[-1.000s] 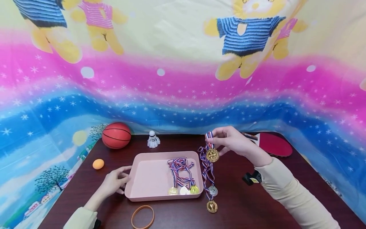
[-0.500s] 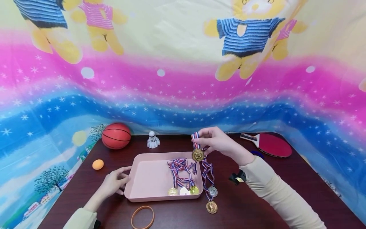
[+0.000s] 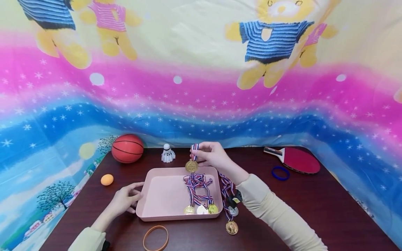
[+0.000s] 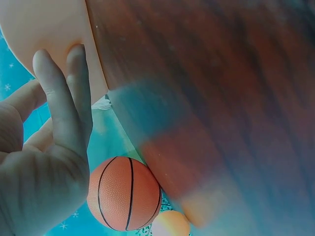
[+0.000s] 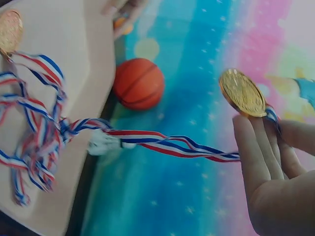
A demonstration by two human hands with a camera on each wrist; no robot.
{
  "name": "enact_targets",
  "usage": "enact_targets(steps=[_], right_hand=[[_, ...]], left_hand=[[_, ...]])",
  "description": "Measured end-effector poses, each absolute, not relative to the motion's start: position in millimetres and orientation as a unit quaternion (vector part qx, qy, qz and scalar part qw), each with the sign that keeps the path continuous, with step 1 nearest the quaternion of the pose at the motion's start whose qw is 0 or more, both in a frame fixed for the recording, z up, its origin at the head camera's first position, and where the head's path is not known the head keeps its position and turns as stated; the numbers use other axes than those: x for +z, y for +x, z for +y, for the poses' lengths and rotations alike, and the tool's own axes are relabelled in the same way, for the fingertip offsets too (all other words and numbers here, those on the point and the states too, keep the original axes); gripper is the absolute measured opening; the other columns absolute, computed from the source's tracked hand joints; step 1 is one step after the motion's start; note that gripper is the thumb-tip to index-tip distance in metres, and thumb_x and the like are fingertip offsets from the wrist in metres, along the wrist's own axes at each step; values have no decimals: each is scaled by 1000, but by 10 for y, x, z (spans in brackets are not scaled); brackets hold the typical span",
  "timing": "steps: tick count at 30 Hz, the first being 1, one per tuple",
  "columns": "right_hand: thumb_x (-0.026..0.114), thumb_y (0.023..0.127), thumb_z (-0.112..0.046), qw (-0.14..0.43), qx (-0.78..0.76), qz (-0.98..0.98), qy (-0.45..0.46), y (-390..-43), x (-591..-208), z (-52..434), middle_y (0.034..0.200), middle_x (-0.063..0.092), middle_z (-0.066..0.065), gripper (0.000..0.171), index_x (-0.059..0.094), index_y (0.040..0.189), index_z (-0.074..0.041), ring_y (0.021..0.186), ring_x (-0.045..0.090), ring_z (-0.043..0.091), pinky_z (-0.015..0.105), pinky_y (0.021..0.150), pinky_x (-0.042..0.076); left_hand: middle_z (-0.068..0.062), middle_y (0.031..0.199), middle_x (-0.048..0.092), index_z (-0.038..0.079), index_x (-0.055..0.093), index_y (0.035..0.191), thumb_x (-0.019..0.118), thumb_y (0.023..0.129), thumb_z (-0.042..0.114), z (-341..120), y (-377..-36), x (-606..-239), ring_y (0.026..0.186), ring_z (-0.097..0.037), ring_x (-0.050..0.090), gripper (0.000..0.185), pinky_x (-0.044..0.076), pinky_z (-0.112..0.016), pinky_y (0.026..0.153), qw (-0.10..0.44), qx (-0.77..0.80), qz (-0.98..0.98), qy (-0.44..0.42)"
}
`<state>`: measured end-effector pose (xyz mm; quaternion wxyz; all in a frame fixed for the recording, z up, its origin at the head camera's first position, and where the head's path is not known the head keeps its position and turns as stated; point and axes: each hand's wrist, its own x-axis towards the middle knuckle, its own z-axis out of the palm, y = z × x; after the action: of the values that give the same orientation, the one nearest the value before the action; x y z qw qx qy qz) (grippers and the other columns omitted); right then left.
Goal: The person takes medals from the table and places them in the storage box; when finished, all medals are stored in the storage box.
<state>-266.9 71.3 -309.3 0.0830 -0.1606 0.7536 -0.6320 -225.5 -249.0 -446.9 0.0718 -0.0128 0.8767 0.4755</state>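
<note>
Above the far edge of the pink tray [image 3: 169,190], my right hand [image 3: 215,158] pinches the folded ribbon of a gold medal [image 3: 191,166]. Its red, white and blue ribbon [image 5: 182,146] trails down toward the tangled ribbons [image 5: 39,123] in the tray. At the tray's near right lie two gold medals [image 3: 189,210] with a silver medal [image 3: 202,209] between them. My left hand [image 3: 124,199] rests at the tray's left wall; in the left wrist view its extended fingers [image 4: 59,98] touch the pink side.
Right of the tray lie another gold medal [image 3: 231,227] and a silver medal [image 3: 233,211], partly behind my right wrist. Around stand a basketball [image 3: 127,149], a shuttlecock [image 3: 168,153], an orange ball [image 3: 107,180], an orange ring [image 3: 156,238], a blue ring [image 3: 280,173] and a table tennis bat [image 3: 299,160].
My right hand has carried the gold medal leftward from right of the tray to over its far edge. The blue ring has come into sight. My left hand stays at the tray.
</note>
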Motion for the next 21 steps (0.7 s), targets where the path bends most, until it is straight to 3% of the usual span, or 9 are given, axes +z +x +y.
enact_targets(steps=[5,11,18,21], right_hand=[[64,90,-9,69,-654,739,-144,-2657,-3303,557,93,72,15,16,66,97,6,71,69,12,41,72,59],[64,90,-6,99,-646,742,-152,-2575,-3619,471,87,72,16,17,64,94,10,68,67,11,46,71,59],[63,89,-5,133,-621,756,-157,-2476,-3949,386,92,70,23,18,62,96,12,69,65,10,37,65,60],[63,89,-4,144,-618,757,-156,-2422,-4046,352,88,70,22,16,62,94,12,65,64,11,39,64,60]], left_hand=[[-16,99,66,2,44,140,57,92,8,-2498,-2252,-4456,66,-18,66,50,58,-36,52,75,475,877,-4],[-14,98,66,3,45,139,58,92,8,-2495,-2249,-4460,67,-19,66,50,57,-36,52,73,473,878,-5],[-12,97,66,4,45,140,58,92,9,-2506,-2246,-4451,67,-18,66,50,58,-36,53,75,471,879,-5],[-12,97,66,4,45,140,58,92,9,-2507,-2246,-4458,67,-18,66,50,58,-36,53,77,471,878,-10]])
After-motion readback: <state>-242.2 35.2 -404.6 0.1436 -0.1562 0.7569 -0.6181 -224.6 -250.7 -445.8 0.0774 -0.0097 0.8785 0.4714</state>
